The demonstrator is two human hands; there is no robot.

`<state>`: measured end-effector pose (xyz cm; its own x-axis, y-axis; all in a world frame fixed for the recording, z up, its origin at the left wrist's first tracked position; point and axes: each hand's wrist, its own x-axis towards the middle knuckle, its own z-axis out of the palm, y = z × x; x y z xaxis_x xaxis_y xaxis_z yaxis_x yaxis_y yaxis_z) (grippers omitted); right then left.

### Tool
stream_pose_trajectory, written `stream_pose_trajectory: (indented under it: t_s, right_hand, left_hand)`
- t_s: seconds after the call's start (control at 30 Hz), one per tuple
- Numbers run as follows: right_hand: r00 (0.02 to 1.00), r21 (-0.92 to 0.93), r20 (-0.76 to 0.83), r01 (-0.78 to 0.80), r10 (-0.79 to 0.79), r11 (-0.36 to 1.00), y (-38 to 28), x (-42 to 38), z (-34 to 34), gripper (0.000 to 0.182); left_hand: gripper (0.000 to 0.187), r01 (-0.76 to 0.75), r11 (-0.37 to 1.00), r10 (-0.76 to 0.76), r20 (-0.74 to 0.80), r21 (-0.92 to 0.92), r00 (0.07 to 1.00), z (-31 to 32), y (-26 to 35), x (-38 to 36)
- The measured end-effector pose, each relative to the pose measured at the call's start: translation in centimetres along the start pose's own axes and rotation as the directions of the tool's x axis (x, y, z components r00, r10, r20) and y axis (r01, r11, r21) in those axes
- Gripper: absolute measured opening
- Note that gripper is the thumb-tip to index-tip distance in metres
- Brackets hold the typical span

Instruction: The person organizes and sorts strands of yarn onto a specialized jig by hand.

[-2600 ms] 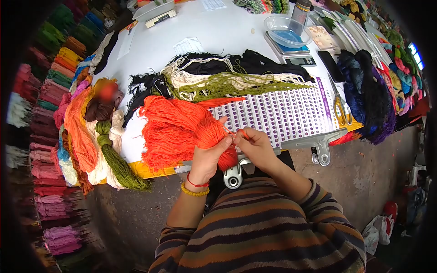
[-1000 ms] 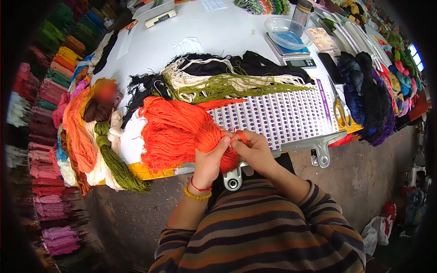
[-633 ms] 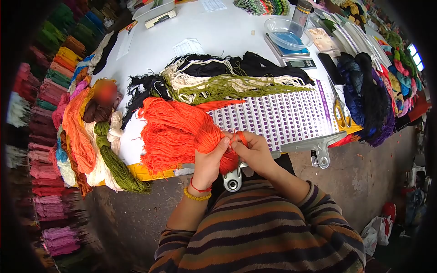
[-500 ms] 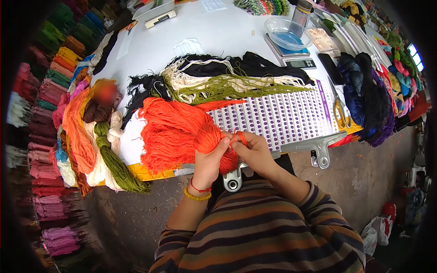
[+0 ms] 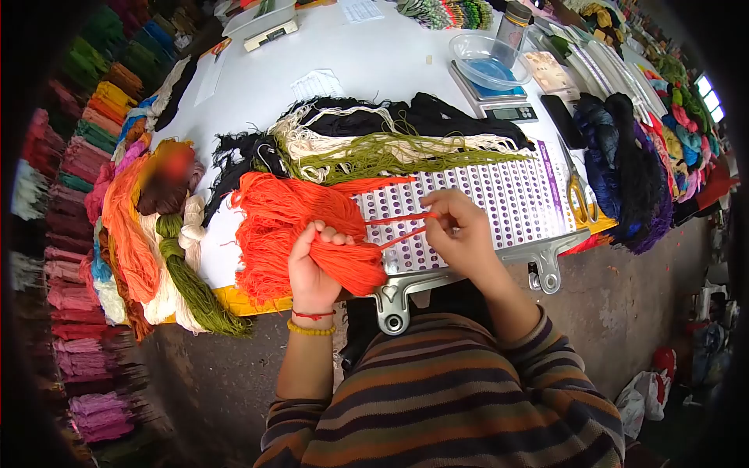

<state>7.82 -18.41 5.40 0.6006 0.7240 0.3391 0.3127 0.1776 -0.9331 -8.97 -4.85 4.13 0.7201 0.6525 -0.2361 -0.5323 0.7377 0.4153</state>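
A thick bundle of orange-red yarn (image 5: 285, 214) lies at the table's front edge, its loose ends fanned to the left. My left hand (image 5: 314, 261) is closed around its gathered right end. Between the fingertips of my right hand (image 5: 459, 230), a thin orange strand (image 5: 403, 219) is pinched. Two lengths of that strand stretch taut from the bundle to those fingers, over a white card with rows of purple dots (image 5: 499, 195). Metal clips (image 5: 392, 300) grip the table edge just below the bundle.
Behind the bundle lie black yarn (image 5: 437, 113), cream yarn (image 5: 460, 143) and olive yarn (image 5: 390, 150). To the right are yellow-handled scissors (image 5: 577, 195), a phone (image 5: 562, 121) and a digital scale (image 5: 511, 113) bearing a plastic bowl (image 5: 476, 62). Coloured skeins (image 5: 133, 257) hang over the left edge.
My right hand has moved right and up, away from the left hand, drawing the orange strand out taut. My left hand has shifted left and now wraps over the bundle.
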Motion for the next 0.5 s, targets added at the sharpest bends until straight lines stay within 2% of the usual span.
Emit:
stream_pose_trajectory:
  t_s: [0.03, 0.07, 0.1, 0.13, 0.2, 0.23, 0.27, 0.3, 0.37, 0.43, 0.47, 0.5]
  right_hand:
    - [0.997, 0.249, 0.022, -0.075, 0.072, 0.966, -0.1, 0.4, 0.6, 0.007]
    - [0.966, 0.503, 0.130, -0.259, 0.224, 0.825, -0.7, 0.7, 0.7, 0.005]
    - [0.937, 0.688, 0.236, -0.348, 0.258, 0.636, -0.6, 1.2, 0.8, 0.004]
    - [0.902, 0.813, 0.345, -0.425, 0.259, 0.398, -0.5, 1.7, 0.8, 0.005]
    - [0.878, 0.877, 0.355, -0.432, 0.320, 0.213, 0.2, 2.5, 0.7, 0.008]
    - [0.870, 0.897, 0.369, -0.426, 0.327, 0.120, 0.5, 2.9, 0.1, 0.009]
    - [0.829, 0.879, 0.347, -0.451, 0.439, 0.157, 1.3, 3.3, -0.7, 0.012]
    - [0.797, 0.862, 0.326, -0.472, 0.509, 0.187, 2.3, 3.6, -1.7, 0.012]
    - [0.733, 0.836, 0.266, -0.499, 0.626, 0.229, 4.2, 4.1, -4.2, 0.014]
    - [0.747, 0.829, 0.210, -0.478, 0.631, 0.291, 6.3, 4.4, -7.7, 0.016]
    - [0.770, 0.807, 0.241, -0.497, 0.592, 0.318, 7.1, 4.4, -9.9, 0.018]
    - [0.780, 0.810, 0.154, -0.452, 0.607, 0.375, 7.2, 4.4, -11.7, 0.019]
  left_hand:
    - [0.011, 0.048, 0.994, -0.042, 0.066, -0.096, 0.997, -0.9, 0.2, 0.7]
    - [0.011, 0.101, 0.977, -0.077, 0.134, -0.186, 0.988, -1.7, 0.3, 1.3]
    - [0.013, 0.071, 0.978, -0.057, 0.077, -0.196, 0.995, -1.7, 0.2, 1.7]
    - [0.014, 0.049, 0.980, -0.034, 0.080, -0.193, 0.996, -2.2, 0.4, 2.2]
    - [0.017, -0.023, 0.980, 0.031, 0.038, -0.198, 0.999, -2.7, 1.8, 2.9]
    - [0.018, -0.045, 0.981, 0.058, 0.063, -0.191, 0.996, -3.6, 3.0, 3.3]
    - [0.018, -0.069, 0.980, 0.086, 0.088, -0.185, 0.992, -4.6, 4.4, 3.7]
    - [0.019, -0.143, 0.983, 0.149, 0.046, -0.119, 0.988, -4.7, 5.7, 3.7]
    - [0.014, -0.156, 0.985, 0.156, -0.010, -0.068, 0.988, -7.0, 9.4, 4.5]
    - [0.015, -0.278, 0.940, 0.310, -0.154, 0.198, 0.938, -7.9, 12.8, 4.9]
    - [0.013, -0.310, 0.905, 0.372, -0.187, 0.292, 0.909, -8.8, 14.7, 5.1]
    - [0.013, -0.356, 0.842, 0.483, -0.273, 0.406, 0.832, -9.3, 16.3, 5.3]
